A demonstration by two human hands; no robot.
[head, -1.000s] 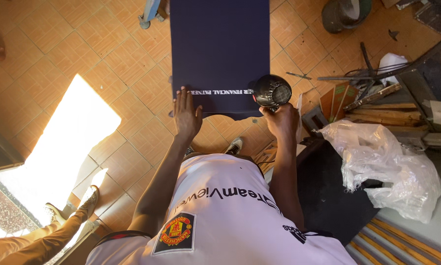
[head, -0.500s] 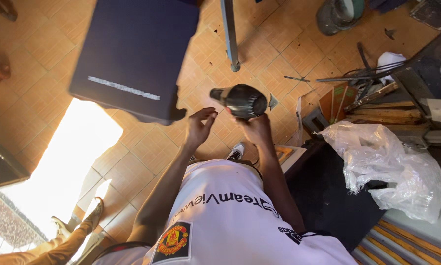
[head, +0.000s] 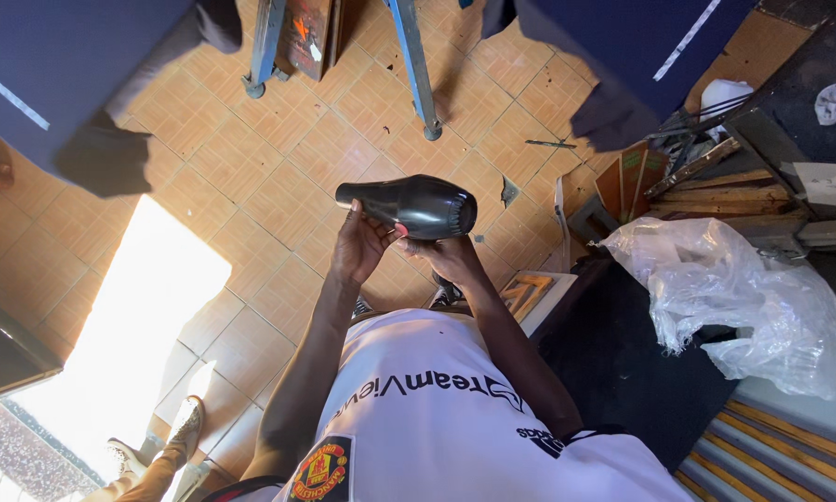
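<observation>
Judging by its rigid black shell, the hair dryer (head: 409,205) is taken to be light, stiff and smooth — apt to slip. It is held above the tiled floor (head: 278,158), its barrel pinched by the left hand (head: 360,246), its handle gripped by the right hand (head: 451,258) — the soundest hold.

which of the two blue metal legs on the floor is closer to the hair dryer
The right-hand blue leg, slanting down to a foot just above the black hair dryer; the other leg stands further left.
</observation>
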